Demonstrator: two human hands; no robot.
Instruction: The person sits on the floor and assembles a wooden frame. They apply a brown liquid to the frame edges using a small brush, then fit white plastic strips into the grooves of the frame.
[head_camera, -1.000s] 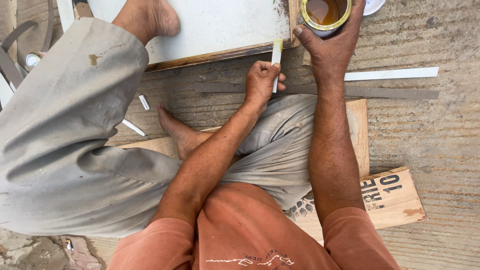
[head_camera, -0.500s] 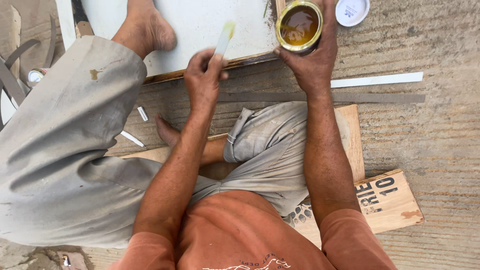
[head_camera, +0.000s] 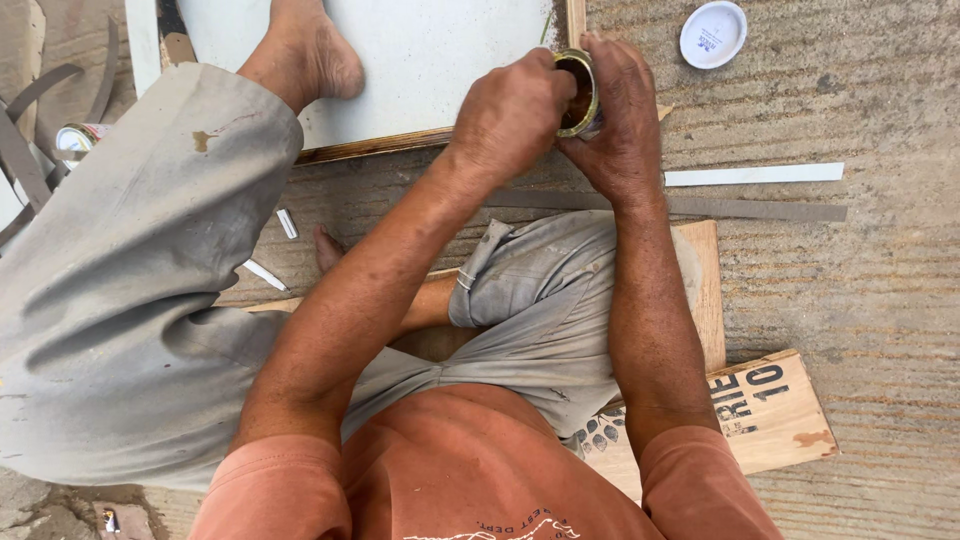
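My right hand (head_camera: 622, 125) is wrapped around a small round tin (head_camera: 580, 92) of brown liquid, held above the edge of a white board (head_camera: 440, 60). My left hand (head_camera: 510, 110) is closed against the tin's open mouth. It pinches a thin white strip, which its fingers almost entirely hide. My bare foot (head_camera: 310, 55) rests on the board, with that knee raised in grey trousers at the left.
A white round lid (head_camera: 713, 33) lies on the concrete at the top right. A white strip (head_camera: 755, 174) and a grey strip (head_camera: 760, 210) lie right of my hands. I sit on a wooden plank (head_camera: 770, 410). A small can (head_camera: 75, 135) and grey strips lie far left.
My left hand swung left over the board with the strip, then came back right to the tin's mouth. The tin came down and tilted toward my left hand.
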